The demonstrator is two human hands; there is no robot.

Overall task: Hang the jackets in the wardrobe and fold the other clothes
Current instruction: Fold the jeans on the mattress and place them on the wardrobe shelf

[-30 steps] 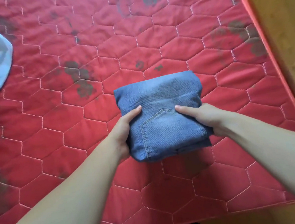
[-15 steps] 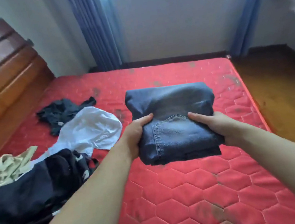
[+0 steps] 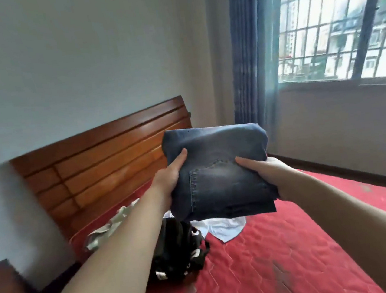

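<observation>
Both hands, left (image 3: 171,175) and right (image 3: 260,172), pinch my folded jeans (image 3: 216,167) by the sides; loosen either and the layers could slump apart.

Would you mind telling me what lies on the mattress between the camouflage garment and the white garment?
In the head view, a black garment with white markings.

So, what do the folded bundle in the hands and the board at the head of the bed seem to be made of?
The folded jeans look like blue denim, faded in places: a stitched back pocket and a matte woven surface show. The headboard looks like reddish-brown wood with a glossy varnish: light reflects off its horizontal slats. Whether it is solid wood or veneer cannot be told.
</observation>
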